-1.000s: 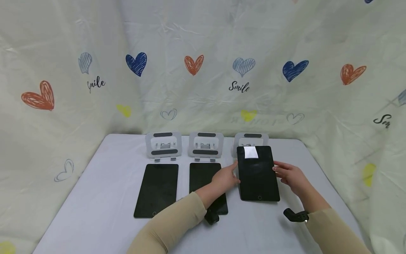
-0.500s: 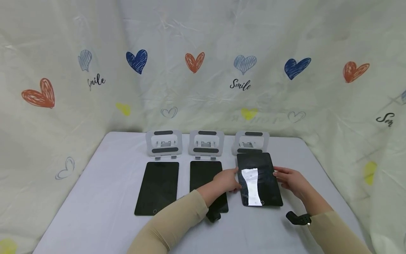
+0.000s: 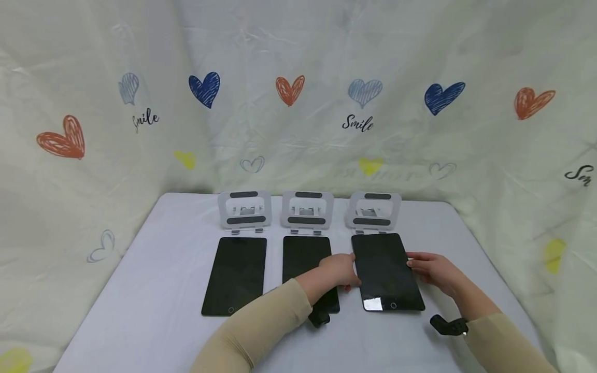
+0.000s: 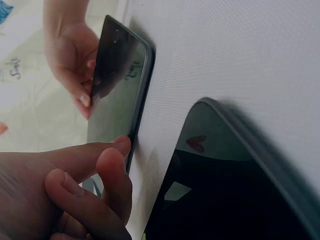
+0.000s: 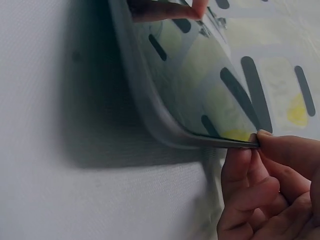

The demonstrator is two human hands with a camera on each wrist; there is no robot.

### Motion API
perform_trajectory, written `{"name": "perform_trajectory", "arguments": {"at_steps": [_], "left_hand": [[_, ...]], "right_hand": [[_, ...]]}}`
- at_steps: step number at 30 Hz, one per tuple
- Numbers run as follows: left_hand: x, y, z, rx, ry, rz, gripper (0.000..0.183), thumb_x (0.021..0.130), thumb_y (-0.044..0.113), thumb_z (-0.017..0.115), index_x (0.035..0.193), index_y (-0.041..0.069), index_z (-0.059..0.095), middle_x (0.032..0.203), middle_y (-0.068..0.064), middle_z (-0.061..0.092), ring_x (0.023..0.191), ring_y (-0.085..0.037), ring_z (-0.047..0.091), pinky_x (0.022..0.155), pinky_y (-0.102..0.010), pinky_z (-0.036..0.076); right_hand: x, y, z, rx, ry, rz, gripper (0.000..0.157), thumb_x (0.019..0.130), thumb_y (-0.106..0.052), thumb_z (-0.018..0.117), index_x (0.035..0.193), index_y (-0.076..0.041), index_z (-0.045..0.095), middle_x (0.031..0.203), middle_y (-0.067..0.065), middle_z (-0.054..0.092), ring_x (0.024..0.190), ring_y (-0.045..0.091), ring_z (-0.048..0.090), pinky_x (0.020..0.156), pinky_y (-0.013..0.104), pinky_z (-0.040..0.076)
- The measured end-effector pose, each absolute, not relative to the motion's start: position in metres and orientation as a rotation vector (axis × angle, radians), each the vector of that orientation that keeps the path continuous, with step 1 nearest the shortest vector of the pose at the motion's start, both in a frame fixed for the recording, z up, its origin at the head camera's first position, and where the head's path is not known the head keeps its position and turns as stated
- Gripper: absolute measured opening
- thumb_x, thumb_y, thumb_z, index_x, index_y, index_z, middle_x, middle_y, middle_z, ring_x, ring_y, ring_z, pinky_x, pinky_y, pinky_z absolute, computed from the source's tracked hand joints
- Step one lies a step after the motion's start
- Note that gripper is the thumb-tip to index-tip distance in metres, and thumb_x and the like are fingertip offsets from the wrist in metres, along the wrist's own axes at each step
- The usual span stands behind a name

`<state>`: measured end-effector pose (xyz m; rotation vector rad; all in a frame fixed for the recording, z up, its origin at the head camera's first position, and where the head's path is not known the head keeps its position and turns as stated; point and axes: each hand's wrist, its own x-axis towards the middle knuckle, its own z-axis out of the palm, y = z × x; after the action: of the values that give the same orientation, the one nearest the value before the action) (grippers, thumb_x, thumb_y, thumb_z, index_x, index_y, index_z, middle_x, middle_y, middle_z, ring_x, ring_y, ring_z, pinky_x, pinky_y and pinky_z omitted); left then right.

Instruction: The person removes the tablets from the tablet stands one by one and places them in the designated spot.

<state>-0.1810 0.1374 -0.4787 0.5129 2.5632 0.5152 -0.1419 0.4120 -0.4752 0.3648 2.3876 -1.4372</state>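
Note:
A black tablet (image 3: 387, 272) with a round home button lies screen up between my hands on the right of the table. My left hand (image 3: 338, 269) grips its left edge, the thumb at the rim in the left wrist view. At the opposite edge, my right hand (image 3: 436, 269) pinches it, thumb above and fingers below. In the right wrist view, the tablet's edge (image 5: 145, 112) casts a wide dark shadow on the cloth. Behind its top end stands a grey-white tablet stand (image 3: 374, 221) with dark pads.
A second tablet (image 3: 305, 254) lies in the middle, partly hidden under my left forearm. Farther left is a third tablet (image 3: 237, 274). Two more stands, a middle one (image 3: 306, 220) and a left one (image 3: 245, 219), line the back before a heart-printed curtain (image 3: 298, 134).
Both hands have brought the tablet down and toward me, away from the right stand, which now shows fully. The bright reflection on the screen has slid to its lower end.

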Motion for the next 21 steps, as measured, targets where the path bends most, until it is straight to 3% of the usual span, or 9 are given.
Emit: {"name": "perform_trajectory", "arguments": {"at_steps": [4,10,15,21], "left_hand": [[-0.18,0.139,-0.478,0.52,2.565,0.479,0.072,0.086,0.041,0.075,0.15,0.027,0.045,0.054,0.006,0.063,0.047,-0.01,0.057,0.06,-0.028,0.042],[-0.181,0.14,-0.478,0.528,2.555,0.488,0.075,0.086,0.041,0.076,0.152,0.028,0.042,0.054,0.006,0.064,0.047,-0.011,0.057,0.06,-0.029,0.042],[-0.18,0.139,-0.479,0.521,2.563,0.481,0.076,0.086,0.042,0.076,0.152,0.028,0.041,0.055,0.006,0.064,0.047,-0.01,0.057,0.061,-0.029,0.043],[-0.177,0.141,-0.477,0.498,2.561,0.483,0.076,0.086,0.042,0.076,0.152,0.028,0.041,0.057,0.005,0.064,0.047,-0.01,0.059,0.062,-0.029,0.042]], "right_hand": [[-0.141,0.415,-0.478,0.382,2.385,-1.431,0.06,0.097,-0.025,0.064,0.144,0.007,0.044,0.116,0.005,0.066,0.091,0.014,0.061,0.075,0.034,0.048],[-0.143,0.414,-0.476,0.373,2.428,-1.348,0.055,0.097,-0.022,0.063,0.141,0.007,0.048,0.103,0.0,0.067,0.086,0.015,0.059,0.072,0.034,0.047],[-0.148,0.41,-0.47,0.392,2.428,-1.305,0.05,0.096,-0.016,0.063,0.137,0.01,0.05,0.088,-0.002,0.068,0.076,0.014,0.061,0.066,0.033,0.048],[-0.151,0.403,-0.46,0.392,2.453,-1.23,0.046,0.095,-0.01,0.063,0.133,0.013,0.052,0.084,0.002,0.07,0.069,0.016,0.064,0.062,0.033,0.051]]}}
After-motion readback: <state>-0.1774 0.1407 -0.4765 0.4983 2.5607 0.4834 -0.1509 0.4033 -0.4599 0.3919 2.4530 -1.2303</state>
